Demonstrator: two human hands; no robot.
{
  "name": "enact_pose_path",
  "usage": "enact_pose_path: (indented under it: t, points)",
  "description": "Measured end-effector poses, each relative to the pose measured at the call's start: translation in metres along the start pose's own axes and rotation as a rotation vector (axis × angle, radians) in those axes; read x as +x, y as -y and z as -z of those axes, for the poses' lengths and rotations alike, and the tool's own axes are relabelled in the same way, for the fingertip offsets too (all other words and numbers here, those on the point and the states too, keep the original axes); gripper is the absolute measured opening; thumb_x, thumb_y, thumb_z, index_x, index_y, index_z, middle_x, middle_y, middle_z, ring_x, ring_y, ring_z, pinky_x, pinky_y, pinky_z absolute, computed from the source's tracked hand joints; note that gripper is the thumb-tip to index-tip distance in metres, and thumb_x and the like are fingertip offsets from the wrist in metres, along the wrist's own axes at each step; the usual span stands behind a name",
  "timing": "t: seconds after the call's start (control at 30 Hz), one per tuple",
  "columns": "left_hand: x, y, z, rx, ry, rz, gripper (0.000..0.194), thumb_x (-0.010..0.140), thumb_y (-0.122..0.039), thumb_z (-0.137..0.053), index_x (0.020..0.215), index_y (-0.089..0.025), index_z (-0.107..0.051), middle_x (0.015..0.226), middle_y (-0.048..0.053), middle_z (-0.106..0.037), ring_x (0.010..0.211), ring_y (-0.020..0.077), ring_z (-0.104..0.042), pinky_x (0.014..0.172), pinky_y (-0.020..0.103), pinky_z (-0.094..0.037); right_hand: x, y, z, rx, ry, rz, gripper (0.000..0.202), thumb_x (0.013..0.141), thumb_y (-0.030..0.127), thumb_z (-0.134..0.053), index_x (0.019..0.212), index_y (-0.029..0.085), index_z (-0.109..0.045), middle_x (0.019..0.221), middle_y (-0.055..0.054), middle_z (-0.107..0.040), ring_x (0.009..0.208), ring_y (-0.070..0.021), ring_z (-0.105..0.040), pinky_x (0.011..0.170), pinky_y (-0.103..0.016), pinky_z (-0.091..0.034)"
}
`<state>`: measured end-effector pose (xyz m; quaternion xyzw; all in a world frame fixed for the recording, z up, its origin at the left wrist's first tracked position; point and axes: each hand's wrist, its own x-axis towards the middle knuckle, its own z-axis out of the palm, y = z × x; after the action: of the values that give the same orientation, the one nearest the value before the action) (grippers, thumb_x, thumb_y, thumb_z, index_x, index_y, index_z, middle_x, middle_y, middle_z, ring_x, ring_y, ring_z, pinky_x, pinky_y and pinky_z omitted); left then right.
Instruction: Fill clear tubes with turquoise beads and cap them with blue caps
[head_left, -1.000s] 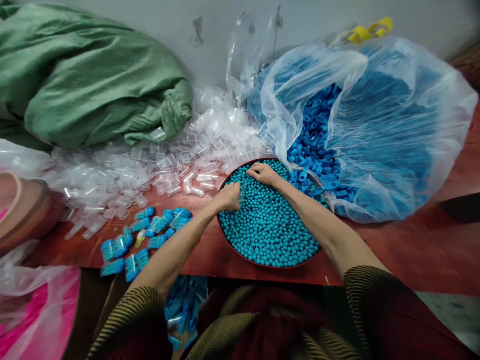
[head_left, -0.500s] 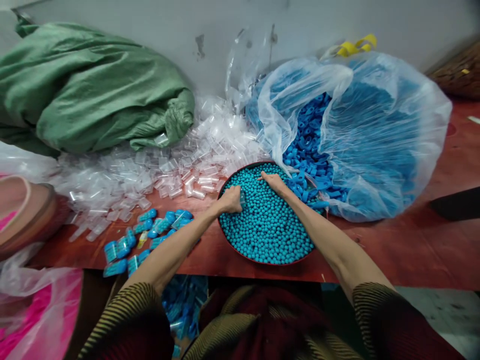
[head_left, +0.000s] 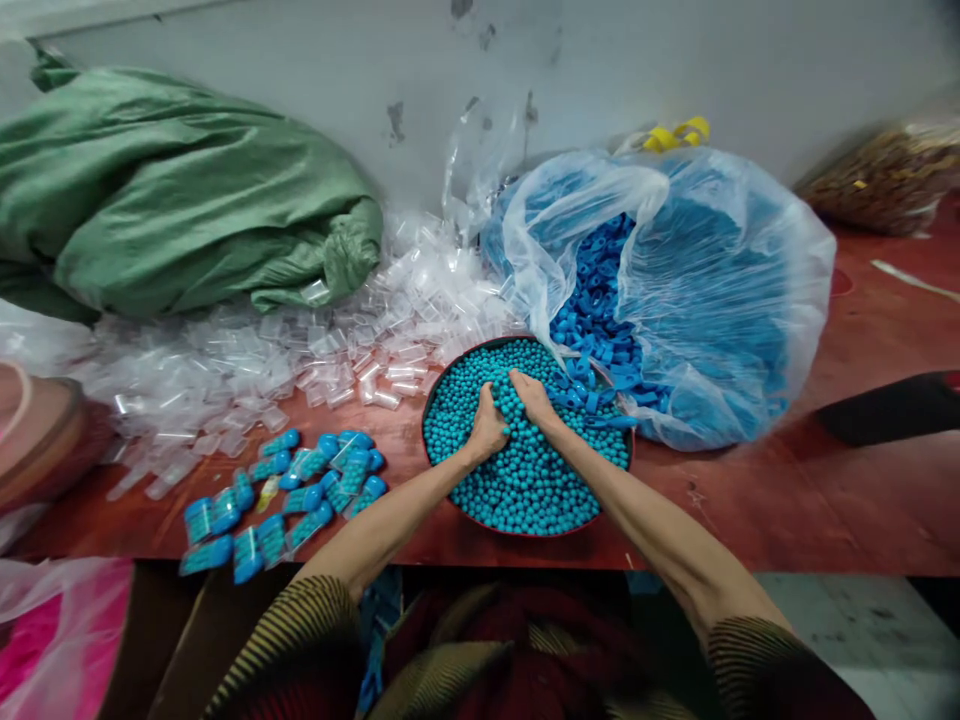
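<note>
A round, dark-rimmed tray [head_left: 429, 440] is filled with small blue balls [head_left: 525, 490]. My left hand [head_left: 489, 428] is curled among the balls near the tray's middle; whatever it grips is hidden. Beside it, my right hand [head_left: 531, 396] dips into the balls with bent fingers, and a heap of balls lies between the two hands. Blue plastic caps [head_left: 592, 290] spill from a clear bag [head_left: 720, 290] onto the tray's right edge. Clear little containers [head_left: 405, 330] lie piled behind and left of the tray. Filled, blue-capped containers [head_left: 311, 465] lie to its left.
A green cloth sack [head_left: 195, 200] rests at the back left. A pink basket [head_left: 37, 440] stands at the left edge, above a bag of pink pieces [head_left: 67, 630]. A black object [head_left: 892, 408] lies on the red table [head_left: 712, 510] at the right.
My hands have come closer together, deeper in the balls, with a heap raised between them. The clear container seen at my left hand no longer shows. The view has shifted.
</note>
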<state>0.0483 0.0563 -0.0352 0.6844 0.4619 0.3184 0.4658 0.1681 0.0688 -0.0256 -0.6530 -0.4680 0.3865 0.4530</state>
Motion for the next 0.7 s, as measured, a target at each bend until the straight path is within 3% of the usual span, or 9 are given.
enact_pose_path:
  t: [0.1, 0.2, 0.27, 0.43, 0.57, 0.7]
  points:
    - [0.002, 0.008, 0.0, -0.093, 0.039, 0.014, 0.083, 0.058, -0.016, -0.066, 0.131, -0.016, -0.027, 0.105, 0.006, -0.06, 0.097, 0.0224, -0.06, 0.091, 0.039, -0.046, -0.016, 0.009, 0.004, -0.011, 0.054, 0.111, 0.041, 0.085, 0.052, -0.044, 0.093, 0.021, -0.069, 0.107, -0.005, -0.069, 0.112, -0.0205, -0.056, 0.104, -0.036, -0.036]
    - [0.002, 0.01, 0.007, -0.143, 0.071, -0.066, 0.078, 0.057, -0.017, -0.07, 0.127, -0.02, -0.035, 0.102, 0.003, -0.061, 0.097, 0.0197, -0.059, 0.094, 0.038, -0.044, -0.035, 0.006, 0.017, -0.026, 0.06, 0.192, 0.046, 0.087, 0.051, -0.037, 0.105, 0.02, -0.066, 0.118, -0.008, -0.064, 0.117, -0.02, -0.052, 0.107, -0.037, -0.034]
    - [0.001, 0.009, 0.012, -0.158, 0.112, -0.08, 0.076, 0.055, -0.017, -0.072, 0.123, -0.021, -0.037, 0.097, 0.001, -0.061, 0.093, 0.0177, -0.059, 0.094, 0.038, -0.044, -0.05, -0.004, 0.027, -0.065, -0.01, 0.19, 0.049, 0.09, 0.048, -0.031, 0.108, 0.017, -0.063, 0.117, -0.011, -0.063, 0.114, -0.0216, -0.053, 0.106, -0.041, -0.034]
    - [-0.003, 0.007, 0.024, -0.251, 0.202, 0.041, 0.083, 0.052, -0.018, -0.075, 0.122, -0.022, -0.031, 0.092, -0.002, -0.058, 0.08, 0.0126, -0.059, 0.083, 0.033, -0.048, -0.075, -0.031, 0.034, -0.251, -0.257, 0.114, 0.043, 0.085, 0.041, -0.04, 0.115, 0.013, -0.056, 0.119, -0.016, -0.057, 0.116, -0.0258, -0.049, 0.105, -0.048, -0.033]
    - [-0.005, 0.009, 0.029, -0.198, 0.278, 0.058, 0.082, 0.056, -0.016, -0.071, 0.125, -0.022, -0.028, 0.09, -0.003, -0.056, 0.074, 0.0111, -0.057, 0.075, 0.029, -0.048, -0.064, -0.032, 0.022, -0.146, -0.307, -0.034, 0.049, 0.083, 0.044, -0.042, 0.115, 0.01, -0.056, 0.123, -0.019, -0.054, 0.119, -0.0263, -0.046, 0.107, -0.045, -0.031]
    - [-0.006, 0.007, 0.028, -0.042, 0.293, 0.019, 0.082, 0.058, -0.015, -0.068, 0.128, -0.022, -0.026, 0.089, -0.003, -0.057, 0.075, 0.0126, -0.058, 0.075, 0.029, -0.048, -0.037, -0.026, 0.011, -0.047, -0.3, -0.105, 0.057, 0.084, 0.056, -0.033, 0.11, 0.013, -0.059, 0.112, -0.014, -0.064, 0.107, -0.0245, -0.056, 0.098, -0.04, -0.041]
